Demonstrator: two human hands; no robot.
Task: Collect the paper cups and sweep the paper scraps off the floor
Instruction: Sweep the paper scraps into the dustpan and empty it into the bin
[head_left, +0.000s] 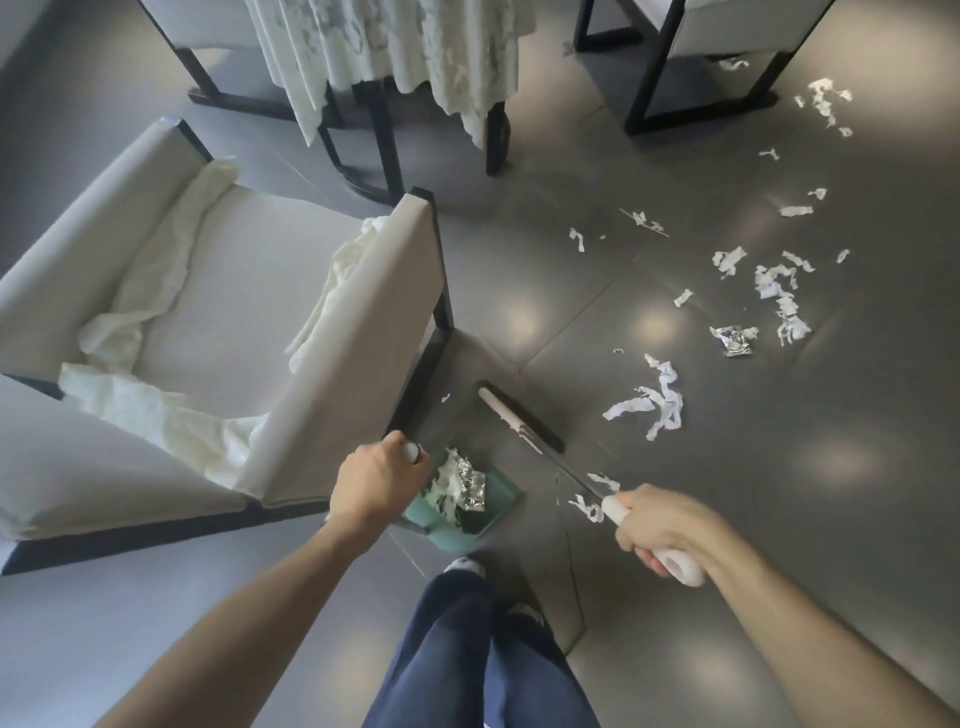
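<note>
My left hand (371, 486) is shut on the white handle end of a teal dustpan (498, 493), which sits on the floor by my feet and holds white paper scraps and a crumpled foil piece. My right hand (657, 530) grips the white handle of a broom (519, 415); its dark brush head rests on the floor just beyond the dustpan. White paper scraps (654, 402) lie scattered across the grey floor to the right, with a crumpled foil wrapper (733, 340) among them. No paper cup is in view.
A white armchair (218, 322) with crumpled cloths on its seat stands at the left, its black leg close to the dustpan. A table with a lace cloth (395, 57) stands at the back. Another chair frame (701, 67) is at the top right.
</note>
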